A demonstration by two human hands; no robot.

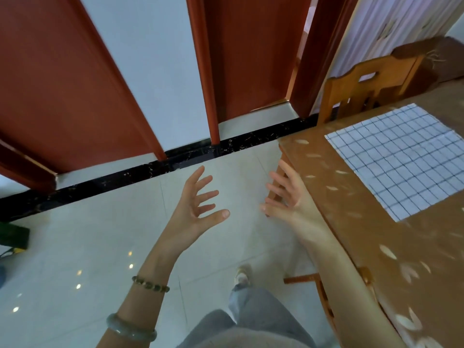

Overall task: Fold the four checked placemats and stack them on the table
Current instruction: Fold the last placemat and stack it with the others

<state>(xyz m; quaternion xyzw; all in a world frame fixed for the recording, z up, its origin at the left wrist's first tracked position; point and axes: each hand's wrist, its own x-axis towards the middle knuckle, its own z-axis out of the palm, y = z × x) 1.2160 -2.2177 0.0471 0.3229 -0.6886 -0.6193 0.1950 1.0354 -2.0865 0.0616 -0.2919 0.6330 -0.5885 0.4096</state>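
Above floor, left hand [198, 204] and right hand [286, 197] seemingly splayed.

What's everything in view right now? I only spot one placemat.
White placemat with dark blue checks: one, lying flat on the table, right.
Table with brown leaf-patterned cover: one, right side.
Light wooden chair: one, at the table's far end.
Red-brown doors: two, at the back.
Black marbled floor strip: one, below the doors.
Pale glossy floor tiles: left and centre.
Dark box-like object: one, left edge, unidentifiable.
Brown bead bracelet: one, left forearm.
Pale green bangle: one, left forearm.
Grey trousers: bottom centre.
Left hand: fingers spread, empty, over the floor.
Right hand: fingers spread, empty, by the table corner.
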